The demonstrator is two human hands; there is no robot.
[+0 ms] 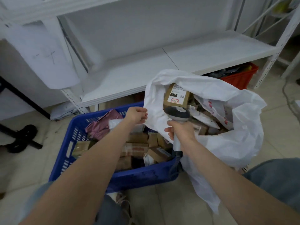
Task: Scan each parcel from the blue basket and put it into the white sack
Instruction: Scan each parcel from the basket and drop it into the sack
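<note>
The blue basket sits on the floor, holding several brown parcels and a pink mailer. To its right stands the white sack, open at the top and filled with parcels. A brown box with a label lies uppermost inside it. My right hand grips the handle of a grey barcode scanner, whose head is over the sack's near rim. My left hand hovers above the basket at the sack's left rim, fingers apart, holding nothing.
A white metal shelf unit stands behind basket and sack. A red crate sits under the shelf at the right. A black stand base lies on the tiled floor at the left. My knees show at the bottom.
</note>
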